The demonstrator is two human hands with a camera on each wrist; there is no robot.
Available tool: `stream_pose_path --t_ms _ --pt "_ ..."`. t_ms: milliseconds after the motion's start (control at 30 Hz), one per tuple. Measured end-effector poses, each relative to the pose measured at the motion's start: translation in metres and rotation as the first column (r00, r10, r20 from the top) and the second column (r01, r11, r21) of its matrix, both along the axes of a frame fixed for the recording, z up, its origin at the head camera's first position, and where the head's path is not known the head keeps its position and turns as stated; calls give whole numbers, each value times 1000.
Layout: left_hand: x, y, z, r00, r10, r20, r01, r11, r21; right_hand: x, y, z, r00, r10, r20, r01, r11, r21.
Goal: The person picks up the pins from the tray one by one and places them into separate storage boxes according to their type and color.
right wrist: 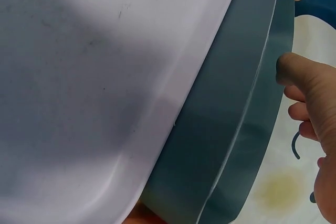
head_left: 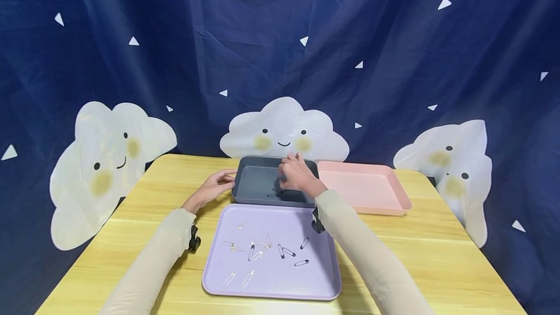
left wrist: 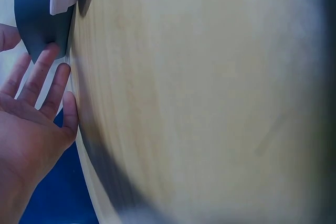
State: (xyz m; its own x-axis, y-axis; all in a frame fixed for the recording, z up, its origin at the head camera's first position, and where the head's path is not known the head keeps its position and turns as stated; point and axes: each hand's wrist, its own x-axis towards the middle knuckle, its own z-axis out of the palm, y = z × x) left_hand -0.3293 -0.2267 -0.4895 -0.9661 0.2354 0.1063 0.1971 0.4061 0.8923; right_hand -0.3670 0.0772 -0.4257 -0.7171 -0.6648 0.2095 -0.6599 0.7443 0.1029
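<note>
My left hand (head_left: 213,188) is beside the left wall of the dark grey tray (head_left: 251,179), fingers relaxed and spread. In the left wrist view a fingertip (left wrist: 51,50) touches that tray's wall. Over the grey tray is my right hand (head_left: 297,175), its fingers curled; whether they hold anything is hidden. Several black safety pins (head_left: 273,195) lie in the grey tray below it. Nearer me, the lilac tray (head_left: 271,218) holds scattered gold safety pins (head_left: 248,278) and black safety pins (head_left: 301,262).
A pink tray (head_left: 358,183) stands to the right of the grey one, partly behind my right forearm. All the trays are on a wooden table (head_left: 415,266). Behind it hangs a dark blue curtain (head_left: 262,62) with cloud shapes.
</note>
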Motion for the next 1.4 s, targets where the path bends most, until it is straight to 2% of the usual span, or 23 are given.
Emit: stream_pose_path --t_ms 400,733,1033,1400 --pt "0 -1 1 1000 -5 5 5 1000 -7 3 5 0 999 10 35 -9 999 -36" --pt "0 -2 1 1000 -11 -3 11 1000 4 5 11 -3 999 34 -5 -35 999 -39" --pt "-1 -1 -1 1000 -14 -4 14 1000 8 12 21 -3 1000 17 13 -16 999 -32" --pt "0 -2 0 1000 -12 20 12 1000 20 22 32 3 996 88 -30 -90 994 -57"
